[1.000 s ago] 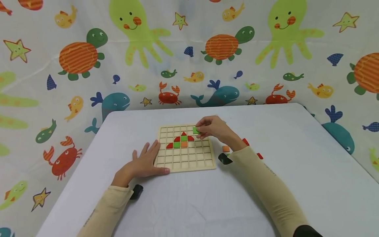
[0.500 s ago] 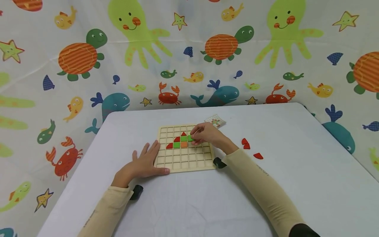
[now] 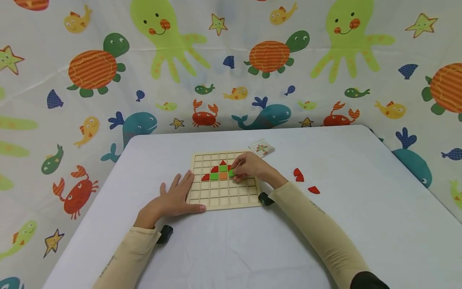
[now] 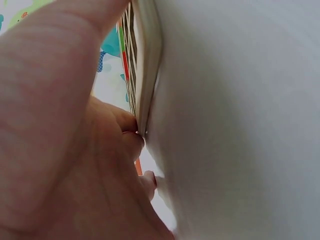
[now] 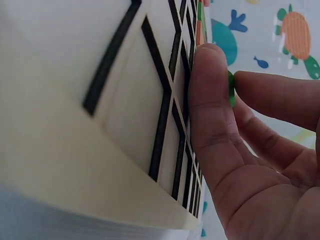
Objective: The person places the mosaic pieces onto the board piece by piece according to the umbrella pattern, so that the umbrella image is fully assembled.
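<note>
A wooden grid board [image 3: 223, 194] lies on the white table, with red, green and orange pieces set in its upper middle cells. My right hand [image 3: 249, 166] pinches a green square tile [image 3: 231, 173] between thumb and fingers, right over the cell beside the orange square [image 3: 223, 175]. In the right wrist view only a thin edge of the green tile [image 5: 231, 89] shows between thumb and finger. My left hand [image 3: 175, 198] is spread along the board's left side, fingertips at its edge and thumb at the lower left corner. The left wrist view shows fingers against the board's side [image 4: 150, 65].
Several loose red pieces [image 3: 314, 190] lie on the table [image 3: 346, 168] to the right of the board. A small pattern card [image 3: 262, 148] rests behind the board's upper right corner. A cloth printed with sea animals [image 3: 173, 96] hangs behind the table.
My right hand has moved the green tile from the board's upper right, left and down to beside the orange square. The loose red pieces and card came into fuller view. The left hand stays put.
</note>
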The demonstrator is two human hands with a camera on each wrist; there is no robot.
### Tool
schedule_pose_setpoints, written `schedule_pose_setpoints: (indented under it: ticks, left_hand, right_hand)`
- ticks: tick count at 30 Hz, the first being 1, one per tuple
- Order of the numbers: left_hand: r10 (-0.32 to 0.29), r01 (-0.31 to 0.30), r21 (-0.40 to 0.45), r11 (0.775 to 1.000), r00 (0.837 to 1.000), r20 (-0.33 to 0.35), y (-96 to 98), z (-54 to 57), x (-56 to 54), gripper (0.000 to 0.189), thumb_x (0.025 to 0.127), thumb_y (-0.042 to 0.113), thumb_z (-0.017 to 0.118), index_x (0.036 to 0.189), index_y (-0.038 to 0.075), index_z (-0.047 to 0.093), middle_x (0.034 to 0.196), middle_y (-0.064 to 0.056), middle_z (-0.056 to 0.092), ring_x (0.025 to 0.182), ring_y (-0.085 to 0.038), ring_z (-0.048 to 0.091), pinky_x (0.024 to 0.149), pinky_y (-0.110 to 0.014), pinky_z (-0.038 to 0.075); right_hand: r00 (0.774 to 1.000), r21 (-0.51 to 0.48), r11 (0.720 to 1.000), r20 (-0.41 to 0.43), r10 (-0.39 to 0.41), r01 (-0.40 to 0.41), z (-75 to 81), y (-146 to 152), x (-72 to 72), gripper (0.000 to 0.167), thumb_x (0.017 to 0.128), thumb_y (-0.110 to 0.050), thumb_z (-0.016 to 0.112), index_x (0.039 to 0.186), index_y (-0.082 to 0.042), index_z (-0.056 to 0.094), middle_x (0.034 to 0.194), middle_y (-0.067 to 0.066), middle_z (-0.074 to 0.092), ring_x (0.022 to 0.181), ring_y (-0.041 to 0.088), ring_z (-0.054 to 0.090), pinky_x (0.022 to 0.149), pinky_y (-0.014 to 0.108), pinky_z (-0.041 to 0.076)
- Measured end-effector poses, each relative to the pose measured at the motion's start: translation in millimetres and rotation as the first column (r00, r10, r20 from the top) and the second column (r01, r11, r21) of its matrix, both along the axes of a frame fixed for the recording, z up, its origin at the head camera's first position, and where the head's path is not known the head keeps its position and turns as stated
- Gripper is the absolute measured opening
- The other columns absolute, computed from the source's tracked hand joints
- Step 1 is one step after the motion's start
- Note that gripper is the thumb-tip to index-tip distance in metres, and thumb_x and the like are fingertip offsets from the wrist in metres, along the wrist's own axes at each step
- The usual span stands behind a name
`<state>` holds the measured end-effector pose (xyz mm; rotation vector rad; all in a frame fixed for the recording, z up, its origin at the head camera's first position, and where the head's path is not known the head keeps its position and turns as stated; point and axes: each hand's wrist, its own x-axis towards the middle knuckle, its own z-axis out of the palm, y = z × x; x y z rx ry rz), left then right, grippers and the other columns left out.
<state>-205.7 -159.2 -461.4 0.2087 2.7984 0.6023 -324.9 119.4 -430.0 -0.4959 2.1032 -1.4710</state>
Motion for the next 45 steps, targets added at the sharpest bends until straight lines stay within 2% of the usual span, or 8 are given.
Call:
schedule_pose_setpoints:
  ticks: [12, 23, 30, 34, 39, 45]
  left_hand:
    - [-0.003, 0.003, -0.007, 1.000, 1.000, -0.001, 0.2, 1.5, 1.9, 0.130, 0.083, 0.070, 0.078, 0.171, 0.001, 0.011, 0.178, -0.020, 0.005, 0.160, -0.051, -0.003, 0.114, -0.083, -0.004]
    - [-0.003, 0.003, -0.005, 1.000, 1.000, -0.006, -0.5, 0.9, 1.3, 0.130, 0.083, 0.070, 0.078, 0.171, 0.001, 0.011, 0.179, -0.019, 0.004, 0.160, -0.051, -0.003, 0.114, -0.083, -0.004]
    - [-0.003, 0.003, -0.012, 1.000, 1.000, -0.009, -0.5, -0.5, 0.9, 0.131, 0.083, 0.071, 0.078, 0.171, 0.001, 0.011, 0.179, -0.019, 0.004, 0.160, -0.050, -0.003, 0.114, -0.083, -0.004]
    - [-0.004, 0.004, -0.009, 1.000, 1.000, -0.011, -1.0, -1.7, 0.8, 0.131, 0.083, 0.071, 0.078, 0.171, 0.001, 0.011, 0.179, -0.019, 0.004, 0.160, -0.050, -0.003, 0.114, -0.083, -0.004]
    - [-0.005, 0.005, 0.000, 1.000, 1.000, -0.014, -0.8, -2.9, 1.1, 0.131, 0.083, 0.071, 0.078, 0.171, 0.001, 0.011, 0.179, -0.019, 0.004, 0.161, -0.050, -0.004, 0.114, -0.083, -0.005]
    - [-0.009, 0.009, 0.007, 1.000, 1.000, -0.015, -0.9, -3.4, 1.4, 0.130, 0.083, 0.070, 0.078, 0.171, 0.001, 0.011, 0.179, -0.019, 0.004, 0.160, -0.051, -0.003, 0.115, -0.082, -0.005]
  right_hand:
    - [1.000, 0.040, 0.999, -0.021, -0.008, 0.009, 0.2, -0.7, 2.3, 0.018, 0.104, 0.001, 0.066, 0.119, 0.010, 0.068, 0.101, 0.021, 0.070, 0.072, 0.023, 0.077, 0.075, 0.032, 0.063]
    - [1.000, -0.016, 1.000, -0.012, 0.010, -0.010, 3.7, 5.4, 2.0, 0.017, 0.105, 0.002, 0.064, 0.115, 0.015, 0.067, 0.098, 0.024, 0.073, 0.073, 0.023, 0.076, 0.076, 0.034, 0.064]
    - [0.999, 0.024, 0.999, -0.023, 0.027, -0.026, 9.1, 8.8, 1.6, 0.019, 0.104, 0.001, 0.064, 0.116, 0.016, 0.068, 0.098, 0.024, 0.075, 0.077, 0.025, 0.077, 0.079, 0.036, 0.064]
    - [0.999, 0.063, 0.998, -0.048, 0.025, -0.022, 15.2, 14.2, 0.6, 0.023, 0.105, -0.003, 0.066, 0.120, 0.015, 0.070, 0.099, 0.023, 0.076, 0.081, 0.028, 0.078, 0.082, 0.037, 0.064]
    - [0.994, 0.091, 0.996, -0.101, 0.034, -0.025, 28.6, 29.8, -1.9, 0.030, 0.106, -0.009, 0.067, 0.127, 0.013, 0.069, 0.110, 0.024, 0.076, 0.091, 0.030, 0.078, 0.087, 0.036, 0.062]
    - [0.976, 0.096, 0.994, -0.204, 0.076, -0.058, 42.0, 60.5, -4.9, 0.040, 0.106, -0.017, 0.068, 0.136, 0.010, 0.065, 0.125, 0.026, 0.071, 0.110, 0.043, 0.072, 0.096, 0.041, 0.059]
